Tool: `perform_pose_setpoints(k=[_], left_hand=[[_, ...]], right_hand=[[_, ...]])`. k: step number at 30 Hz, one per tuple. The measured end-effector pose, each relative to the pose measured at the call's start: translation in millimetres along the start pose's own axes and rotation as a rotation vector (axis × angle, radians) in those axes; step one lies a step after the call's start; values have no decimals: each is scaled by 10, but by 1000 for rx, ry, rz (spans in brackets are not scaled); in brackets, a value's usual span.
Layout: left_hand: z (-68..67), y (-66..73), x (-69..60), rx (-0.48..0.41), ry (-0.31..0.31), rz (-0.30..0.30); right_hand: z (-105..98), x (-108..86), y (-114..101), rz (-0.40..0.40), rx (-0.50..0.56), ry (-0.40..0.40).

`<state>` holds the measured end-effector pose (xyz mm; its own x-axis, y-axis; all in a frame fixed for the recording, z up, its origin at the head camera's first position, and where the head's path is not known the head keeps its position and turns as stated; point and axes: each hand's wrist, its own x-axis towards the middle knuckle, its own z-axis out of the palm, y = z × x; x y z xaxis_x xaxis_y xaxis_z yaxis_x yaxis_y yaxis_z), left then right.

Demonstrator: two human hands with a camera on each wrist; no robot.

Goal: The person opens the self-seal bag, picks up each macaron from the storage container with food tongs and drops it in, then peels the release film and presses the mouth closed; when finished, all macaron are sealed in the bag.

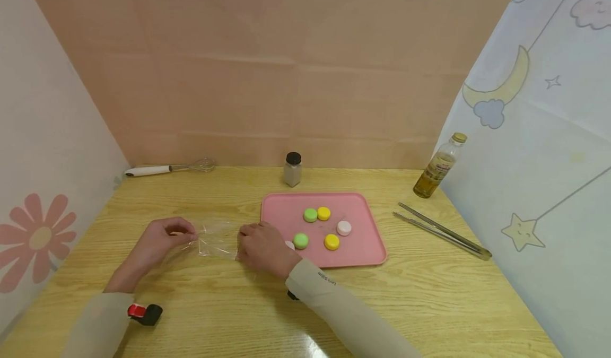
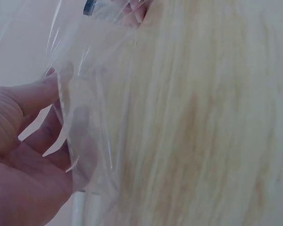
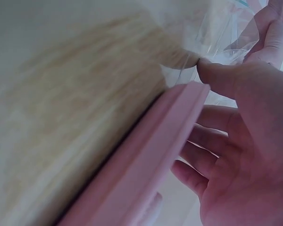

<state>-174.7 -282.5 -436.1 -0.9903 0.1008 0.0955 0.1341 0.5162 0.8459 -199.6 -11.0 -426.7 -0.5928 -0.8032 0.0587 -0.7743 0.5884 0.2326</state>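
Note:
A clear plastic bag (image 1: 217, 245) is stretched between both hands over the table, left of a pink tray (image 1: 372, 249). My left hand (image 1: 164, 237) pinches the bag's left side between thumb and fingers; the left wrist view shows the see-through film (image 2: 96, 117) lying over the fingertips. At the other side, my right hand (image 1: 264, 246) pinches the bag's edge, its thumb (image 3: 219, 77) on the film in the right wrist view. That hand is over the tray's left edge. Green macarons (image 1: 300, 241), yellow macarons (image 1: 331, 242) and pale pink macarons (image 1: 343, 228) lie on the tray, one partly hidden behind the right hand.
A whisk (image 1: 149, 171) lies at the back left. Behind the tray stands a small black-capped jar (image 1: 292, 171). To the right are metal tongs (image 1: 441, 230) and a glass bottle (image 1: 435, 172) of amber liquid. Patterned side walls and a plain back wall enclose the table.

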Motion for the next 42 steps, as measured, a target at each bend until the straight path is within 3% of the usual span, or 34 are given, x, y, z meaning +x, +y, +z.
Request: perform_pose_setpoints(k=[8,15,21,25,29,36,42], left_hand=[[-27,-47,13,-58,-71,2],[34,-82,30,-67,-8,39],[75,-70,56,-44,43,58],[79,-63,70,-22,68,64],[83,-64,86,5,71,63],[79,-47,100,41,53,33],[72,-6,83,77,37,40]], right_hand=[[18,3,23,9,1,-3],[34,-12,35,30,50,-16],[35,-42,115,22,118,77],[-9,-69,182,10,83,115],[-74,-144,239,24,75,98],[-150,-471,423,108,266,147],[-142,-1005,685,133,383,328]])
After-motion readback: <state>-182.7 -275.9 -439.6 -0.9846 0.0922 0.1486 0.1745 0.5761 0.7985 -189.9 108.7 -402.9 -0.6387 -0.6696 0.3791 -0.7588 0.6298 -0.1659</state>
